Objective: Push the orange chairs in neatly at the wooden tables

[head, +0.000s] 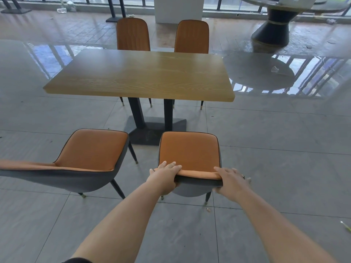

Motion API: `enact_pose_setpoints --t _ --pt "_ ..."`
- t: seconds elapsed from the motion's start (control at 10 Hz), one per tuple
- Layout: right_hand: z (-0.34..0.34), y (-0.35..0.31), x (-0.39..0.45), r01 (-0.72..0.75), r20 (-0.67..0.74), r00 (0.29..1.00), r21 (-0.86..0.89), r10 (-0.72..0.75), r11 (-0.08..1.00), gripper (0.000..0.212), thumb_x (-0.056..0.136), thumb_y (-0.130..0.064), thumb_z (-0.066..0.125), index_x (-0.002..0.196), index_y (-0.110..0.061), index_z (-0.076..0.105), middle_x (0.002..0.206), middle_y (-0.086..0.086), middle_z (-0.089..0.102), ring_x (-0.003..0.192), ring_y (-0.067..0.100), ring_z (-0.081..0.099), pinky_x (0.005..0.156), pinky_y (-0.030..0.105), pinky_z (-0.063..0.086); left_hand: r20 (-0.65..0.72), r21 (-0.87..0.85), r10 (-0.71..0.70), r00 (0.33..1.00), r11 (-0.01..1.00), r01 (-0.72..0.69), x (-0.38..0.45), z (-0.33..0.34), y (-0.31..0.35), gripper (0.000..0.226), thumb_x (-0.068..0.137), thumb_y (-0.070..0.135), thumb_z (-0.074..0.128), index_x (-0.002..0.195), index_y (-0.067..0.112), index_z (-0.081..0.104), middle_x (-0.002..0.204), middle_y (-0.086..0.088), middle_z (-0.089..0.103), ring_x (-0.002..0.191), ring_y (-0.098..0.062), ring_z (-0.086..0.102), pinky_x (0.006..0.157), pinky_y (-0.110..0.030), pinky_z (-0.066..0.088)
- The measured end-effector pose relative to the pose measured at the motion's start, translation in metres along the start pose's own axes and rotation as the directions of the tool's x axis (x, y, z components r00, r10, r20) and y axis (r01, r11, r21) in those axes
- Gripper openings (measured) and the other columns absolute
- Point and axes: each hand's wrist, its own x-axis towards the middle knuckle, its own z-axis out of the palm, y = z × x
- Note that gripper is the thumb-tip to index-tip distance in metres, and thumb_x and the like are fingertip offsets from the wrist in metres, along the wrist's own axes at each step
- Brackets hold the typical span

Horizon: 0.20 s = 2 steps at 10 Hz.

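Both hands grip the backrest top of the chair (pixel 190 152) at lower centre: left hand (pixel 165 176) and right hand (pixel 230 180), fingers curled over it. Its seat faces the table (pixel 140 73); bare floor (pixel 266 139) separates them.

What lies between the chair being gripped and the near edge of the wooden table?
In the head view, only bare grey floor and the table's dark base plate lie between the held chair and the table; both hands grip its backrest.
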Motion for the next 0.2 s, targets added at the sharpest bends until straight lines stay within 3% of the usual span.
enact_pose_setpoints --t 0.1,0.2 --pt "-0.0086 -0.0003 -0.0037 0.024 -0.004 1.000 -0.014 -0.024 1.000 0.113 0.067 -0.077 0.063 0.150 -0.040 -0.004 0.163 -0.005 0.004 0.149 0.027 -0.008 0.111 0.067 0.000 -0.083 0.053 -0.002 0.997 0.999 0.006 -0.0041 -0.0017 0.0002 0.102 0.078 0.060 0.067 0.149 0.040 -0.004 0.163 0.005 -0.007 0.147 -0.031 -0.015 0.107 -0.071 -0.005" --pt "-0.0144 -0.0008 -0.0029 0.104 -0.072 0.992 -0.026 -0.105 0.994 0.115 0.064 -0.084 0.056 0.149 -0.041 -0.008 0.163 -0.004 -0.003 0.148 0.025 -0.016 0.113 0.064 -0.008 -0.159 0.054 0.018 0.987 0.998 -0.010 -0.0050 -0.0043 -0.0008 0.116 0.071 0.073 0.065 0.149 0.037 -0.013 0.162 0.005 -0.013 0.146 -0.028 -0.019 0.109 -0.067 -0.008"
